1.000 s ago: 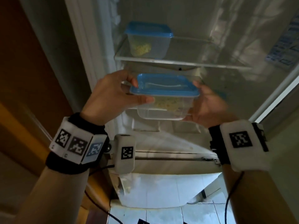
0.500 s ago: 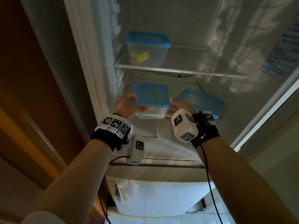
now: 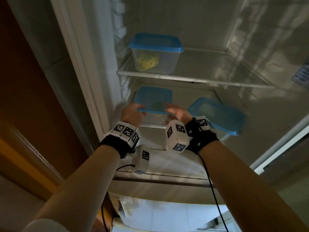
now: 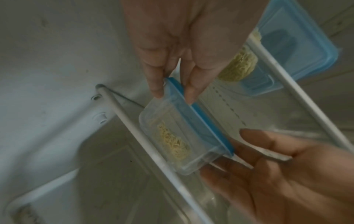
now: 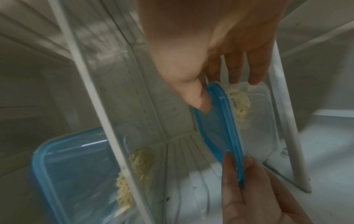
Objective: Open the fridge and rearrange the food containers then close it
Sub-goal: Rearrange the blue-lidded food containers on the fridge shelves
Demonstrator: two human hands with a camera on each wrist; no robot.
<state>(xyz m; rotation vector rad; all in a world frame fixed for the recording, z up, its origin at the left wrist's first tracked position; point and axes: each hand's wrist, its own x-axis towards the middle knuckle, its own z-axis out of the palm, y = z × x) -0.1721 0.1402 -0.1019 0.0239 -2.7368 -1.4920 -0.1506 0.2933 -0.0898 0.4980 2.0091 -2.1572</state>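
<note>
A small clear container with a blue lid and some noodles sits at the left of the lower fridge shelf, just behind its front rail. My left hand pinches the lid's left edge between thumb and finger, as the left wrist view shows. On the right end, my right hand has its thumb on the lid and its fingers against the clear wall. A wider blue-lidded container lies to the right on the same shelf. A taller one with noodles stands on the upper glass shelf.
The fridge door is open, and the fridge's left wall is close beside my left hand. The right part of the upper shelf is bare glass. The drawer front lies below my wrists. Tiled floor shows at the bottom.
Both hands carried the small container from in front of the fridge forward and down onto the left of the lower shelf. In the last half second it slid slightly further in.
</note>
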